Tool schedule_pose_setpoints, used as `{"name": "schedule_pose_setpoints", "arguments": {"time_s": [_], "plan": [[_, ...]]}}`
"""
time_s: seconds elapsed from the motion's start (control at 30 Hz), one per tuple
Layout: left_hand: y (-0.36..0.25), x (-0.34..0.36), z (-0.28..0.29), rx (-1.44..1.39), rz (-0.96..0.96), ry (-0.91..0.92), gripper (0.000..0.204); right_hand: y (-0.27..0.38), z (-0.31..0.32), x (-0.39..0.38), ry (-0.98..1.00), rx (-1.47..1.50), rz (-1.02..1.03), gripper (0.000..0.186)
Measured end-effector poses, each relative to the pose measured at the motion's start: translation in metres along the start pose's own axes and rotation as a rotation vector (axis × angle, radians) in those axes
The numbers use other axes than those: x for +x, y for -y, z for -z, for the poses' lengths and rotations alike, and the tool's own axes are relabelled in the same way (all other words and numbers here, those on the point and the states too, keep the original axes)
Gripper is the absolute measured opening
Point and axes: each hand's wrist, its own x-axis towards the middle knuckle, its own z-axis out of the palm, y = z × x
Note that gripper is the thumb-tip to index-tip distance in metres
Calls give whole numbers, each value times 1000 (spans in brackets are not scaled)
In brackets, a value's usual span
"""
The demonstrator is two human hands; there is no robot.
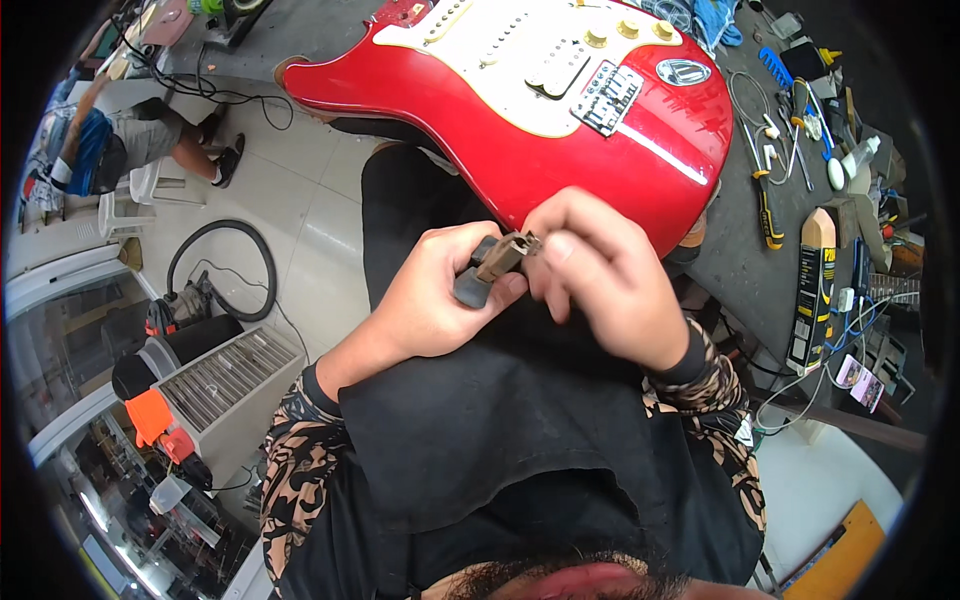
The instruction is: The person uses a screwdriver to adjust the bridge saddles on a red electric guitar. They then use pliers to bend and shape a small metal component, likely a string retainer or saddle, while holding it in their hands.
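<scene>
In front of my lap, my left hand is closed around a small tool with dark grey grips and a brownish metal head; its exact kind is hard to make out. The fingers of my right hand are bent in at the metal end of that tool, pinching a small silvery part too small to name. Just beyond both hands lies a glossy red electric guitar body with a white pickguard, cream knobs and a metal bridge.
On the dark workbench to the right lie a yellow-and-black screwdriver, a long black-and-yellow box, cables and several small tools. At left, a person sits near a black hose and a grey slatted unit.
</scene>
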Motion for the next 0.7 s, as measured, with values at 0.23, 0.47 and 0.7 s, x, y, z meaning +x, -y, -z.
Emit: {"name": "schedule_pose_setpoints", "arguments": {"time_s": [0.23,0.47,0.7], "plan": [[0,-12,-20,-295,154,46,16,-4,8,6,-83,-825,608,36],[0,-19,-26,-389,249,71,20,1,8,8,-51,-1055,647,33],[-3,-23,-20,-389,310,160,25,3,6,8,-44,-1127,667,32]]}}
